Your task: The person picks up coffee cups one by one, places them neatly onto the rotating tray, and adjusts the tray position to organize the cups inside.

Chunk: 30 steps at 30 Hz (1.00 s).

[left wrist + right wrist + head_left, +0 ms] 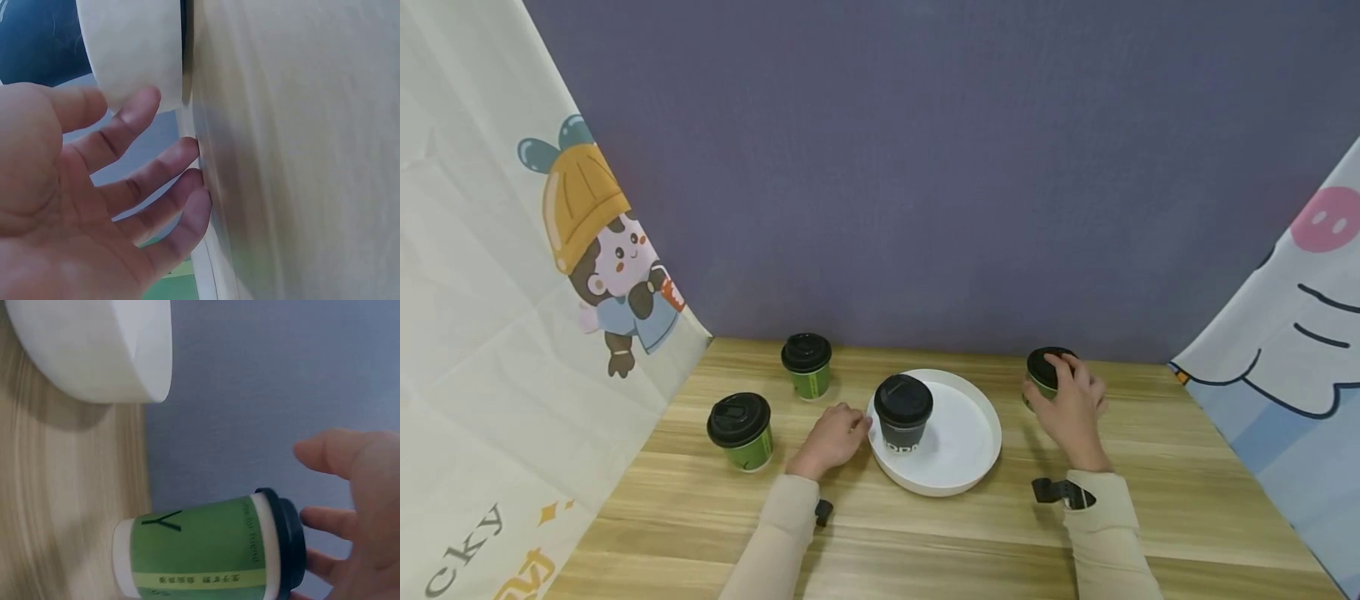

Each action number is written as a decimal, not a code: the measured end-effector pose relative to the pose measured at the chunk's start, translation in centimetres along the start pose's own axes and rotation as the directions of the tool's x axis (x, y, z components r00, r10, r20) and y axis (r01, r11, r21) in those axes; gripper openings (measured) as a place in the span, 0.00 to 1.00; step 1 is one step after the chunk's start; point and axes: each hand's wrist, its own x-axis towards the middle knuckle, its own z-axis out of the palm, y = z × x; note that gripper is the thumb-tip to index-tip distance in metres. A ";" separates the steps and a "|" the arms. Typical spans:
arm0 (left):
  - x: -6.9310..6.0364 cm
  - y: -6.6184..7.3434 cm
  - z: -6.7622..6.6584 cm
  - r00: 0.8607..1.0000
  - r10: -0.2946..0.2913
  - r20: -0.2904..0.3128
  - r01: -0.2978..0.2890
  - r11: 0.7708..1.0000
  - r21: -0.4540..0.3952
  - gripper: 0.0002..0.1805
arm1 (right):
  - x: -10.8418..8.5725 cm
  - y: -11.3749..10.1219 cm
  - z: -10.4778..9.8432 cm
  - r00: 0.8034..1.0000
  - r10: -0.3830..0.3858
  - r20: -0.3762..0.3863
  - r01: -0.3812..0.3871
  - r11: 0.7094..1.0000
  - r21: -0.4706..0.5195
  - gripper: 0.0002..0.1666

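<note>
A round white tray (958,467) carries a black-lidded dark paper cup (903,435) on its left part. My left hand (833,437) is at the tray's left rim. In the left wrist view its thumb and index fingertips lie close against the white tray wall (134,50), the other fingers loosely bent near the tabletop. At the back right, my right hand (1071,410) reaches over a green paper cup (200,547) with a black lid (290,544). Its thumb (325,453) stands apart from the lid, and some fingertips are at or behind the lid; contact is unclear.
Two more green cups with black lids stand left of the tray, one further back (810,382) and one nearer (750,451). A dark blue-grey partition (925,183) rises behind the wooden table (940,542). Printed cloths hang at the left (490,292) and right (1292,350).
</note>
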 end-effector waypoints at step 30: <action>-1.0 0.2 -1.5 0.989 -0.028 0.142 0.039 0.996 -0.075 0.18 | -0.1 0.6 0.5 0.999 0.049 -0.001 -0.049 0.997 -0.055 0.39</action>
